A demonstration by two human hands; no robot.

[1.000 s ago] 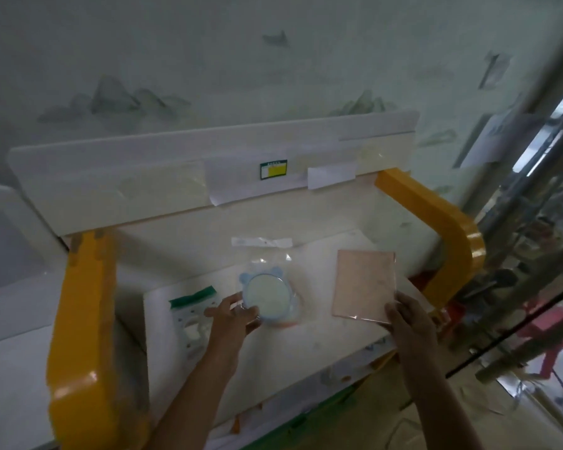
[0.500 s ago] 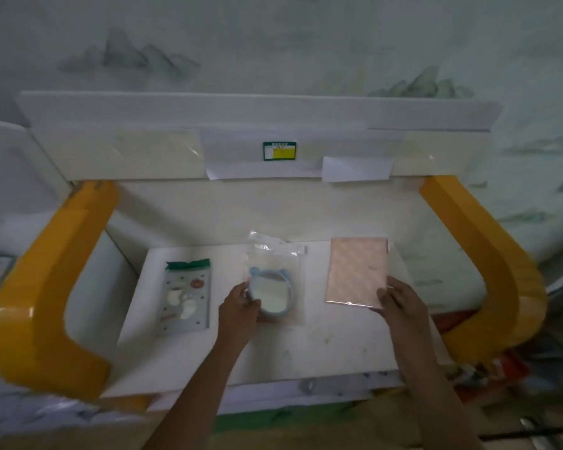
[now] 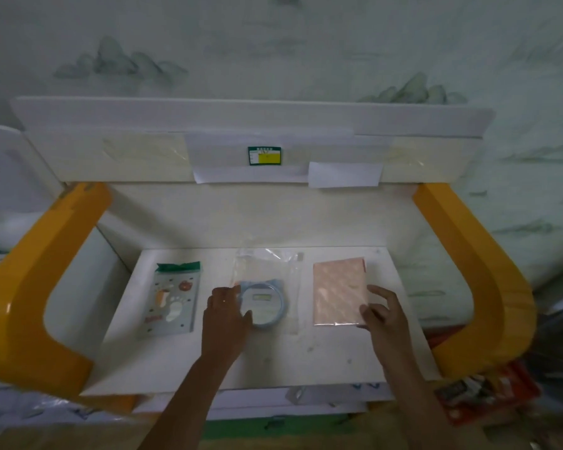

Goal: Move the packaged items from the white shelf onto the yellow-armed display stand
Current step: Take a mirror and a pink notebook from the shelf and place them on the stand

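Note:
Three packaged items lie flat on the white board (image 3: 273, 362) of the yellow-armed display stand (image 3: 30, 287). A sticker pack with a green header (image 3: 175, 302) is at the left. In the middle is a round blue item in a clear bag (image 3: 268, 303). A flat pink pack (image 3: 338, 289) is at the right. My left hand (image 3: 225, 315) grips the left rim of the blue item, with its fingers curled on the edge and its thumb across the lower left. My right hand (image 3: 384, 315) is spread, with the thumb touching the pink pack's lower right corner.
The right yellow arm (image 3: 488, 287) and the left one wall in the board on both sides. A white back panel with a green and yellow label (image 3: 264, 155) rises behind. An orange crate of small goods (image 3: 488, 394) sits low at the right. Another white unit (image 3: 0, 177) stands at the left.
The view has swung to face the stand squarely. My right hand's fingers have spread and lifted from the pink pack. My left hand stays on the blue item.

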